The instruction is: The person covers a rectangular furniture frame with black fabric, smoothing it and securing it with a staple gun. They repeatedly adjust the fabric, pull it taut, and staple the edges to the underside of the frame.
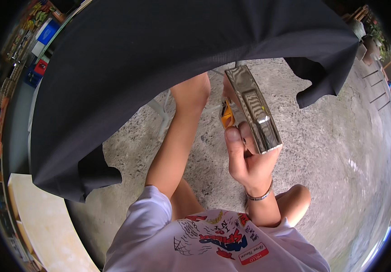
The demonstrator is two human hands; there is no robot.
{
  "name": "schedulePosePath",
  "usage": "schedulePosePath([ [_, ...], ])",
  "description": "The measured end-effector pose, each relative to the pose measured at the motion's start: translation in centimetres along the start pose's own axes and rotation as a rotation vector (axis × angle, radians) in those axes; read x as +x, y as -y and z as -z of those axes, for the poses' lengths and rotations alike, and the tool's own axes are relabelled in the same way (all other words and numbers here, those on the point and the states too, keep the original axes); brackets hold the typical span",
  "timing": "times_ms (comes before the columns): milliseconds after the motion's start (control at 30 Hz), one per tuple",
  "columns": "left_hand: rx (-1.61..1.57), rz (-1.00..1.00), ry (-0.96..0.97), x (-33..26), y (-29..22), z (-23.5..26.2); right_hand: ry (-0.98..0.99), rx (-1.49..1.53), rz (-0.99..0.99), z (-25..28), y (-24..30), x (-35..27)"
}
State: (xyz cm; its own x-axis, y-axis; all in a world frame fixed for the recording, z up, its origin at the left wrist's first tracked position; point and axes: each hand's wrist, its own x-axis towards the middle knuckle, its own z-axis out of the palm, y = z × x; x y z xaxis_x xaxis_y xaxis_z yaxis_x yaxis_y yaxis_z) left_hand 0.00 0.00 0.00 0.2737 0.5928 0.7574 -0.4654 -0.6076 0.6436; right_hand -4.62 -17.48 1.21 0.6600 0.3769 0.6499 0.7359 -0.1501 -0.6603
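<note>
My right hand (250, 168) is closed around a long, box-shaped, shiny metal hand tool (253, 106) with an orange part (227, 115) on its left side. The tool stands tilted, its far end close to the edge of a black cloth (159, 45). My thumb lies along the near left side of the tool, and some of my fingers are hidden behind it. Left of the tool, my left hand (194, 88) reaches under the cloth's near edge. The cloth hides its fingers, so what they touch does not show.
The cloth drapes over a wide surface, with loose corners hanging left and right. Grey metal legs (161, 113) show beneath it, on a rough concrete floor (335, 158). A pale board (46, 222) lies at the left, near crowded shelves (5, 99). Several items stand at the far right.
</note>
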Motion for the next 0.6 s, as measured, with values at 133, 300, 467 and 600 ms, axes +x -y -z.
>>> schedulePosePath([
  [133, 0.177, -0.155, 0.045, 0.2, 1.8, -0.2, 0.018, -0.003, -0.075, -0.2, 0.5, 0.1],
  [300, 0.394, -0.248, 0.118, 0.1, 1.5, 0.0, -0.025, 0.054, -0.046, -0.3, 0.5, 0.7],
  [467, 0.286, -0.118, 0.107, 0.1, 1.8, 0.4, -0.008, 0.122, -0.089, -0.4, 0.8, 0.9],
  [600, 0.311, -0.187, 0.079, 0.0, 2.8, 0.1, -0.017, 0.128, -0.088, -0.3, 0.8, 1.2],
])
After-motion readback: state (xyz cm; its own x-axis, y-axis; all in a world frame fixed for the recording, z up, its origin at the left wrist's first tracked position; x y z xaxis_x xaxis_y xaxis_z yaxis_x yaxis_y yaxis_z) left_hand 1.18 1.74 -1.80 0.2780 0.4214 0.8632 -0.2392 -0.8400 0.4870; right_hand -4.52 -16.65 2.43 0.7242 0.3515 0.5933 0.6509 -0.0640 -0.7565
